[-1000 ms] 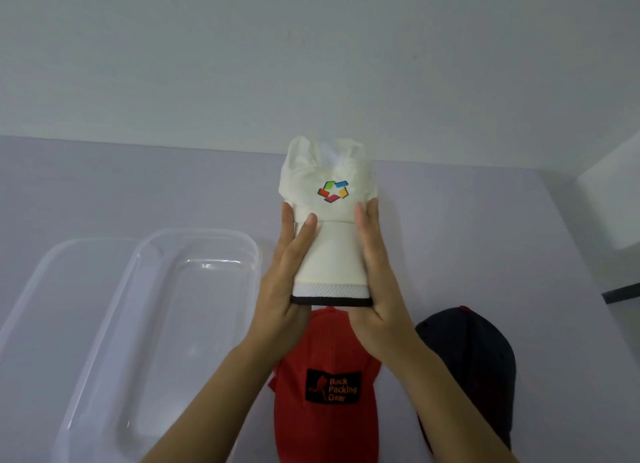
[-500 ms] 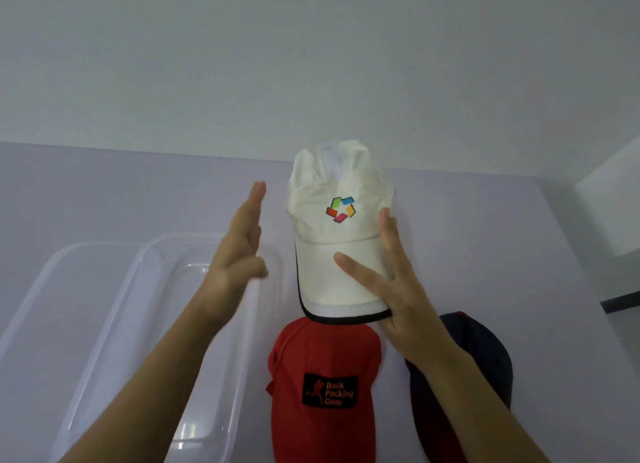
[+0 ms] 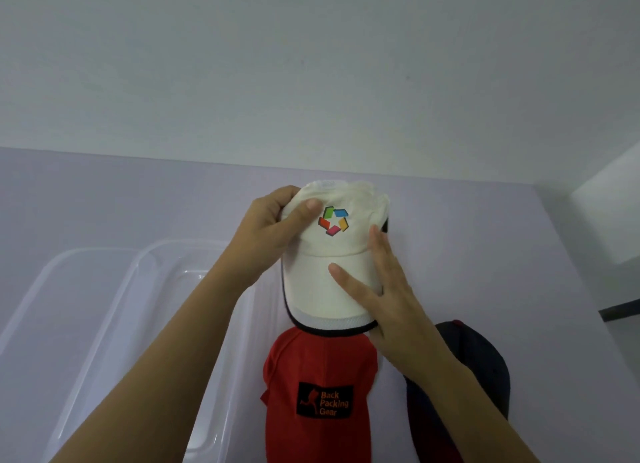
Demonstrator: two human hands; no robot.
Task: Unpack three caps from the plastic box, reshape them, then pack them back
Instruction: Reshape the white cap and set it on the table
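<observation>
A person's left hand point(image 3: 266, 234) is closing its grip on the crown of a cream cap point(image 3: 332, 255) while the right hand point(image 3: 388, 296), fingers spread, is pressing flat on its brim above a lilac counter point(image 3: 485, 255); a red cap point(image 3: 318, 393), dark cap point(image 3: 485, 369) and clear plastic box point(image 3: 138, 324) are lying just beside.

Looks like a plain indoor room set up for a demo rather than a lived-in home, honestly: just a bare pale wall point(image 3: 311, 64), a smooth lavender tabletop point(image 3: 485, 255) pushed against it, and a clear plastic box point(image 3: 114, 307) sitting there.
</observation>
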